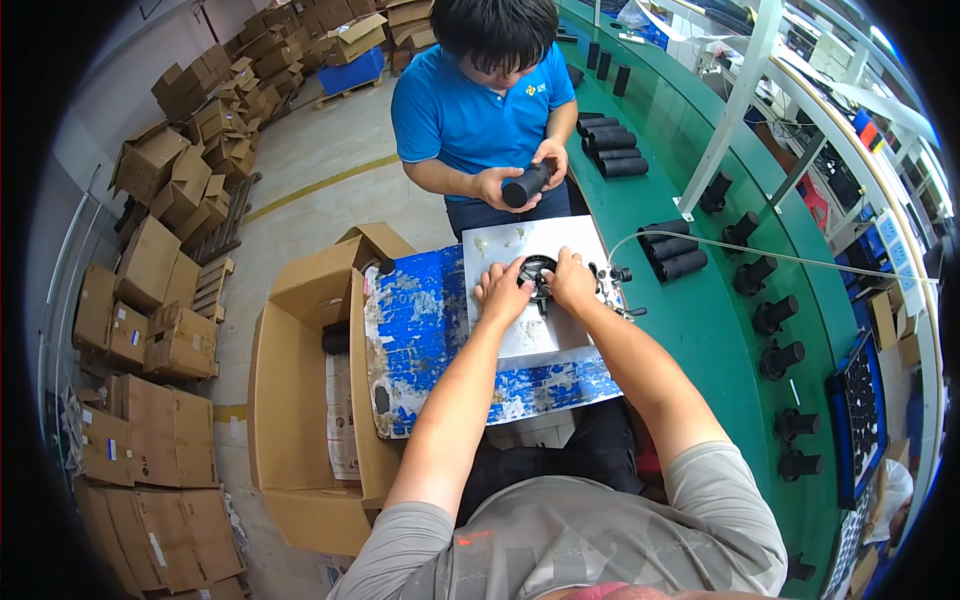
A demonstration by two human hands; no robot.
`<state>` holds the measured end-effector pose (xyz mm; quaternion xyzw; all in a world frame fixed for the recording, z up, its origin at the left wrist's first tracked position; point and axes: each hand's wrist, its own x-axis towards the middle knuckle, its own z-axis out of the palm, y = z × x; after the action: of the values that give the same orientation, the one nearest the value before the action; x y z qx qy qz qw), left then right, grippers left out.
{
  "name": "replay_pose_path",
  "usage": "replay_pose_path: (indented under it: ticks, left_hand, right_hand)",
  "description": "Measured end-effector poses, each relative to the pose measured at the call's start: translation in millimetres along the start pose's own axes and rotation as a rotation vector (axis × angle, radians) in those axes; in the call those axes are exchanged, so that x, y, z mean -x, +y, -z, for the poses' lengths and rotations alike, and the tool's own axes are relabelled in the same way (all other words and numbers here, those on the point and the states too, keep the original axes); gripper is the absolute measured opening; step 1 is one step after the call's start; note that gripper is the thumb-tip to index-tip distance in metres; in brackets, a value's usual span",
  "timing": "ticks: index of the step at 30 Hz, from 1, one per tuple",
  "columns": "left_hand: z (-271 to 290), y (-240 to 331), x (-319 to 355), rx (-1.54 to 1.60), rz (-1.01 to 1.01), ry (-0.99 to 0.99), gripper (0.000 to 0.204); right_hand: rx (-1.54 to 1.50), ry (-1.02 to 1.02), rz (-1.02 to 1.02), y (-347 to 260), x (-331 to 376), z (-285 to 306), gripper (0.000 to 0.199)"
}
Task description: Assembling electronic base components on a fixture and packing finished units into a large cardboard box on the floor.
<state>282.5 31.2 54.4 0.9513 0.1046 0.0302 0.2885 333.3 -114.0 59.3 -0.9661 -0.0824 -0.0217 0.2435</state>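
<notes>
A black ring-shaped part [538,268] sits on a bare metal plate [545,340] in front of me. My left hand [503,294] grips its left side with bent fingers, and my right hand [570,280] holds the right side. Its centre is partly covered by my fingers, so the inner detail does not show clearly. Just right of my right hand, small black knobs and metal fittings [622,275] line the plate's edge. Under the plate lies a worn blue board [420,330] with flaking paint.
Across from me a co-worker in a blue shirt [475,115] holds a black cylinder [527,186]. Left of the board stands an open cardboard box [275,400]. On the right, a green bench [715,330] carries several black cylinders [672,250]. Stacked cartons [165,425] line the far left.
</notes>
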Motion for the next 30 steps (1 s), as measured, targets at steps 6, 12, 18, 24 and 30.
replay_pose_path:
  ticks: [6, 12, 18, 24, 30]
  left_hand:
    - [23, -9, 7, -0.046, -0.001, -0.107, 0.083]
    - [18, 11, 1, -0.048, -0.077, -0.158, 0.089]
    - [17, 13, 3, -0.111, -0.135, -0.056, 0.09]
    - [12, -12, 0, -0.056, -0.687, 0.054, 0.029]
    - [10, -9, -9, -0.371, -0.705, -0.157, 0.012]
  right_hand:
    - [-0.342, 0.056, 0.187, 0, 8, 69, 0.036]
    - [0.328, -0.346, 0.047, 164, 39, 80, 0.047]
    - [0.307, -0.479, 0.075, 179, 47, 86, 0.036]
    - [-0.024, -0.154, 0.227, 23, -5, 86, 0.042]
    - [0.425, -0.256, 0.247, -21, -40, 12, 0.04]
